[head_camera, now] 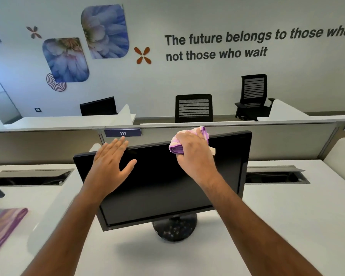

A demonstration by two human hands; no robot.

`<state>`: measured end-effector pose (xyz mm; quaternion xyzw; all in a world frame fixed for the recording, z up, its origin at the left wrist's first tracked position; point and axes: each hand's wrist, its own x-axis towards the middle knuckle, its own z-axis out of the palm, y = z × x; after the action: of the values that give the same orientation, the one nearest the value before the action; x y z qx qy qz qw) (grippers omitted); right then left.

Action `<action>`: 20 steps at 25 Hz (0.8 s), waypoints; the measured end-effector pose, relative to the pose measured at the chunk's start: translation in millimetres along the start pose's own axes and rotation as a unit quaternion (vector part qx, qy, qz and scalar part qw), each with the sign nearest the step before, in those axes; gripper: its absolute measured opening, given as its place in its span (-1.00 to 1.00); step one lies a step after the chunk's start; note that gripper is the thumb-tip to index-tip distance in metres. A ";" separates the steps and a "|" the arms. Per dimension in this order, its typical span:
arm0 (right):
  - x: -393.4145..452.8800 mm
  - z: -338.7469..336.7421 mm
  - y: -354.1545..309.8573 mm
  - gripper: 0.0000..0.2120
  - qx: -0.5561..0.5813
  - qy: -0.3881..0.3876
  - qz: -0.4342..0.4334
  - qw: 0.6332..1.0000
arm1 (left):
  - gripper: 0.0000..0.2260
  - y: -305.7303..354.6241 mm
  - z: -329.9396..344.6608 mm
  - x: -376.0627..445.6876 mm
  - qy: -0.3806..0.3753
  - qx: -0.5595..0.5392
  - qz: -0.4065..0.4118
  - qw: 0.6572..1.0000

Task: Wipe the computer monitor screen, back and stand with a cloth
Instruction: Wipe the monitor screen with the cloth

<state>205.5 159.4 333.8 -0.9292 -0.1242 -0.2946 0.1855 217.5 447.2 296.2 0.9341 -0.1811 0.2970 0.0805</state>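
Note:
A black computer monitor (163, 186) with a dark screen stands tilted on a round black stand base (175, 228) on the white desk (287, 226). My right hand (195, 154) grips a bunched purple and cream cloth (175, 146) against the monitor's top edge, right of centre. My left hand (112, 162) is flat with straight fingers in front of the upper left part of the monitor, fingertips at its top edge. I cannot tell whether it touches the screen. The monitor's back is hidden.
A second purple cloth (4, 228) lies on the desk at the left edge. Cable slots (32, 176) (275, 174) are sunk in the desk on both sides. A grey partition (287, 140) with a "111" label (123, 133) stands behind. Office chairs (193, 107) beyond.

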 end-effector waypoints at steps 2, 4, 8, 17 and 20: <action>2.0 10.9 -23.4 -0.68 0.000 -0.009 -0.014 1.000 | -0.30 -25.6 -11.0 -14.8 0.013 0.028 -0.036 0.999; 3.7 21.5 -47.4 -0.65 0.006 -0.012 -0.023 1.000 | -0.29 -48.1 -22.4 -28.5 0.019 0.028 -0.077 0.996; 9.5 41.4 -84.2 -0.66 0.018 -0.013 -0.039 0.999 | -0.27 -72.3 -39.3 -53.0 -0.006 -0.116 -0.133 0.984; 18.4 83.6 -190.3 -0.73 0.050 -0.018 -0.090 0.995 | -0.10 -100.9 -43.2 -69.0 -0.081 -0.338 -0.142 0.927; 19.8 92.8 -231.8 -0.67 0.077 -0.033 -0.115 0.990 | -0.07 -102.1 -46.9 -72.0 -0.089 -0.374 -0.123 0.915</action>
<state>188.9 409.3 338.2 -0.9008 -0.2589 -0.2728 0.2170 177.6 574.4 287.8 0.8733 -0.1685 0.1114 0.4433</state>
